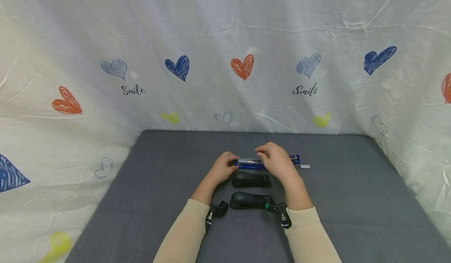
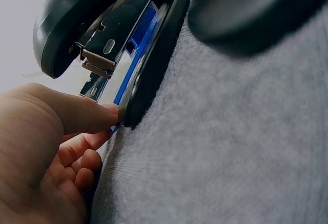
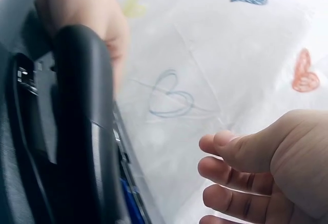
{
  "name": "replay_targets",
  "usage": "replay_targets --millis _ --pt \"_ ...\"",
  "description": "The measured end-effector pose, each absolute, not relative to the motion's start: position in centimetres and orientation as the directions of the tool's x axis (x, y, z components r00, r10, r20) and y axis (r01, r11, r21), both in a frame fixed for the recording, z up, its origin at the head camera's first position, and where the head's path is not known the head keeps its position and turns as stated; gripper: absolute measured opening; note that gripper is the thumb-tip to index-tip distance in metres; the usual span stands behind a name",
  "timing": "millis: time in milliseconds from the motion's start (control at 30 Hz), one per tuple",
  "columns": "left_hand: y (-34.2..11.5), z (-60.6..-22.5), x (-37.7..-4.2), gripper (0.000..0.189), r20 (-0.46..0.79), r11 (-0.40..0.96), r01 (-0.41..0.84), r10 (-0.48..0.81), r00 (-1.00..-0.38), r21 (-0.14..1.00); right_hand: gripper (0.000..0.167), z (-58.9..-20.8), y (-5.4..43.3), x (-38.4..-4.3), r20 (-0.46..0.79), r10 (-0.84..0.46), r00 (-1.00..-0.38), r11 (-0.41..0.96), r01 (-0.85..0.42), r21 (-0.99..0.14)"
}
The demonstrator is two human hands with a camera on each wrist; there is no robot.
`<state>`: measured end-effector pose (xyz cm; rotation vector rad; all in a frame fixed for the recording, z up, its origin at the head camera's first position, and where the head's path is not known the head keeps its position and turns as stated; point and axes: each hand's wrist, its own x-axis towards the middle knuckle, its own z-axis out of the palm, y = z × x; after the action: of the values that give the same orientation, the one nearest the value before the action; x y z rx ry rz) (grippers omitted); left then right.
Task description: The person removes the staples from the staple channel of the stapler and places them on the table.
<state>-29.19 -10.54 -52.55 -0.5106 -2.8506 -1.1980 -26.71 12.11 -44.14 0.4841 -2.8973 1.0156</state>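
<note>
Blue stapler (image 1: 251,164), judged stiff and light: my left grip (image 1: 222,167) pinched its near end, surest hold; right grip (image 1: 277,161) hung loose, empty.

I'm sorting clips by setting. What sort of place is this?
Probably a small staged filming space: a white, wrinkled sheet printed with coloured hearts hangs behind and beside a flat, grey cloth-covered table, where two black, rounded staplers lie near a long blue-and-metal tool.
</note>
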Motion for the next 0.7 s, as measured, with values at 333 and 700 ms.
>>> replay_targets --millis 333,700 --pt "-10.6 -52.5 -29.2 0.032 0.141 0.650 0.312 0.302 -0.943 0.693 0.023 -45.7 10.1 -27.0 0.053 -0.362 -0.931 0.769 -0.331 -0.547" --pt "-10.7 -52.5 -29.2 0.031 0.144 0.643 0.315 0.306 -0.941 0.698 0.025 -47.3 9.3 -27.3 0.010 -0.373 -0.928 0.811 -0.332 -0.482"
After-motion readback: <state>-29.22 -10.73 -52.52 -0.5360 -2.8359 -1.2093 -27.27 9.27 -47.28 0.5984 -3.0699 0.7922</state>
